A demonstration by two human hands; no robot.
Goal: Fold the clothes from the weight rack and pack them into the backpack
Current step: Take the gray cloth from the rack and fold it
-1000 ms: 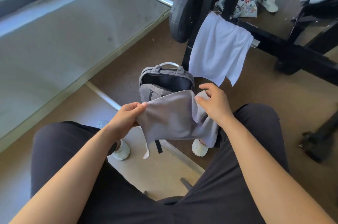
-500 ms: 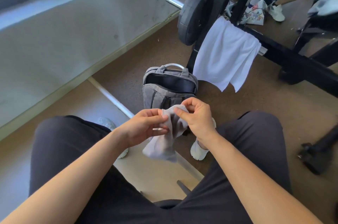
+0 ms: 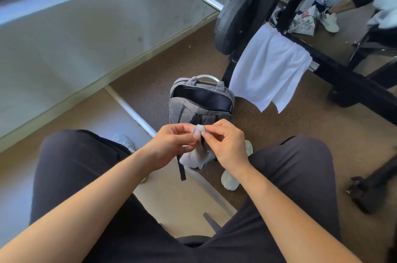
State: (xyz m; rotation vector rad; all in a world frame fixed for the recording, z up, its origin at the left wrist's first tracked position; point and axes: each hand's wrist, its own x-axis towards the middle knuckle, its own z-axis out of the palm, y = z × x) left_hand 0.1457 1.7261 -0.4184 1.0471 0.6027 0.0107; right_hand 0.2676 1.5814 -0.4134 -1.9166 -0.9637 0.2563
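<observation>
Now both hands, left (image 3: 171, 144) and right (image 3: 227, 146), pinch the grey cloth (image 3: 198, 155) bunched smaller than before, near the backpack (image 3: 193, 108).

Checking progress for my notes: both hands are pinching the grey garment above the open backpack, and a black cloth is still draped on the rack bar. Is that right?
Not quite: the head view shows the cloth on the rack bar is white, not black. The rest holds: the left hand and right hand pinch the grey garment above the open backpack.
</observation>
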